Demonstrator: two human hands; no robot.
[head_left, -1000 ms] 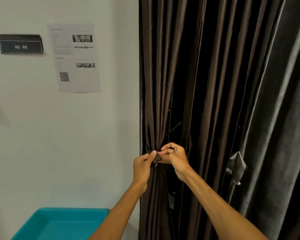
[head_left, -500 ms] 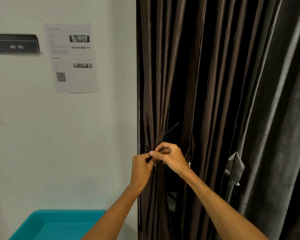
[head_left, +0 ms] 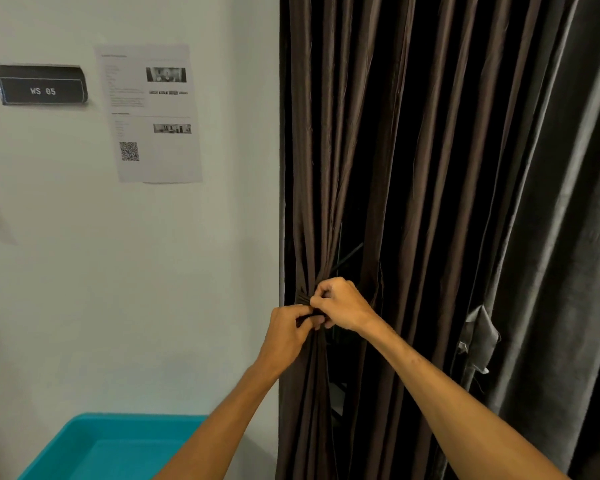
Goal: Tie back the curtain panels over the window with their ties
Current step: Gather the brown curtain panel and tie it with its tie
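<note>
Pinching tie (head_left: 302,299) with left hand (head_left: 286,332), fingers curled; gripping it with right hand (head_left: 343,304), fingers curled tight. Cinched round curtain (head_left: 413,168) folds. Above-right of bin (head_left: 84,452).

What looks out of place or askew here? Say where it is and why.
The grey tie hangs loose and crumpled on the grey curtain at the right, gathering nothing, while the left hand and right hand pinch the dark tie at the brown panel. On the wall, the printed sheet hangs slightly crooked.
</note>
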